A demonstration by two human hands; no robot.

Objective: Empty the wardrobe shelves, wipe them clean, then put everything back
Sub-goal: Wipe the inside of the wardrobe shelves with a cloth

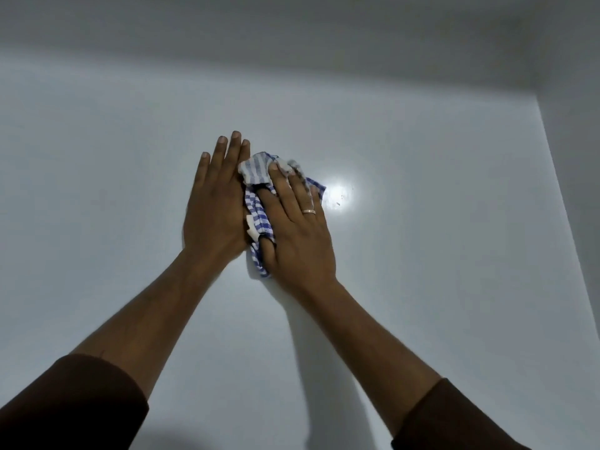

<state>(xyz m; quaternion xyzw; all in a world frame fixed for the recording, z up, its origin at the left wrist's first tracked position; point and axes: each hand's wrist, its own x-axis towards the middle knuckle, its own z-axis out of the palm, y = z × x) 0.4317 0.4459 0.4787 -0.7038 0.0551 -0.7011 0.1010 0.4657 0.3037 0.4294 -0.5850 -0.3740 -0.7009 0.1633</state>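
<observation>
While both hands press flat, a cloth (258,219) lies on the shelf (422,254).
Left hand (216,211) open beside it; right hand (298,235) spread on top, gripping nothing.

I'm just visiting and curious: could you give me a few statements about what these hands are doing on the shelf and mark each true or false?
1. Both hands lie flat on the white shelf. True.
2. The cloth is plain red. False: it is blue-and-white striped.
3. The right hand wears a ring. True.
4. The left hand holds a spray bottle. False: it holds nothing and rests beside the cloth.
5. Folded clothes are stacked on the shelf. False: none are visible.
</observation>
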